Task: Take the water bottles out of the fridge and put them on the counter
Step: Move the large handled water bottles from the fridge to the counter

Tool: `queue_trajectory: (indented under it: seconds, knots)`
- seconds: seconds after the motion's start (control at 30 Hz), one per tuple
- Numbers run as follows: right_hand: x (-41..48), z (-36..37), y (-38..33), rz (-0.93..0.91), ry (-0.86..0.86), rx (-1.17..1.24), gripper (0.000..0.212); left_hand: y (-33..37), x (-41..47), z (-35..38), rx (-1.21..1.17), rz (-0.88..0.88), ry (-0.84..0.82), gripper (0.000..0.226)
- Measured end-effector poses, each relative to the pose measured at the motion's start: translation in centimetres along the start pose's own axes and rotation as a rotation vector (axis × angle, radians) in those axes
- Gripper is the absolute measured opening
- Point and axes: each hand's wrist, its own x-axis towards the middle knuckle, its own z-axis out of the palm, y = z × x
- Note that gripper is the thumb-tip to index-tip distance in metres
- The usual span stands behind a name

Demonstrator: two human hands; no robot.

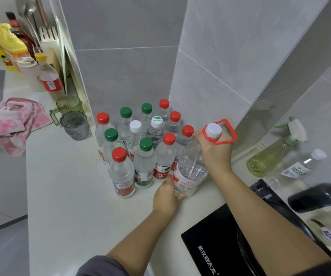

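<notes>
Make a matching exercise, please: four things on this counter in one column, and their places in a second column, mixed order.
Things:
1. large bottle with the red handle
2. pink towel
3. spray bottle
4. two empty cups

Places:
A. at the left edge, beside the sink
B. between both hands, at the right side of the small water bottles
C. just left of the small water bottles, against the wall corner
D. right of the tiled column, behind the black cooktop

Pairs: 1-B, 2-A, 3-D, 4-C
</notes>
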Motion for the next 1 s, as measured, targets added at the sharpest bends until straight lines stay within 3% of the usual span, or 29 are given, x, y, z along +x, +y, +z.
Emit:
queue_trajectory:
  seconds: [0.2, 0.33, 0.47, 0.57, 0.67, 0.87, 1.0]
  knots:
    - [-0.9, -0.4, 0.3, -0.044, -0.023, 0.024, 0.022, 0.3, 0.1, 0.0, 0.054, -0.029, -0.025, 0.067]
    - [-1.5, -0.5, 0.1, -0.031, -0.053, -0.009, 0.032, 0.7, 0.0, -0.4, 0.114, -0.023, -0.044, 0.073]
    - [-2.8, -1.7, 0.7, 0.056, -0.187, -0.046, 0.026, 0.7, -1.0, -1.4, 0.186, 0.024, -0.087, 0.084]
    - [-5.4, -3.2, 1.4, 0.109, -0.265, -0.141, 0.065, 0.0, -3.1, -3.0, 0.264, 0.088, -0.112, 0.095]
    - [-8.9, -4.3, 1.8, 0.196, -0.307, -0.213, 0.084, -1.6, -6.0, -5.2, 0.376, 0.148, -0.088, 0.091]
    - [-16.1, -4.7, 1.6, 0.257, -0.516, -0.386, 0.086, -3.6, -12.5, -9.8, 0.505, 0.156, 0.039, 0.088]
    - [-18.4, -3.5, -0.3, 0.086, -0.686, -0.509, 0.082, -5.1, -16.8, -12.2, 0.535, 0.118, 0.146, 0.086]
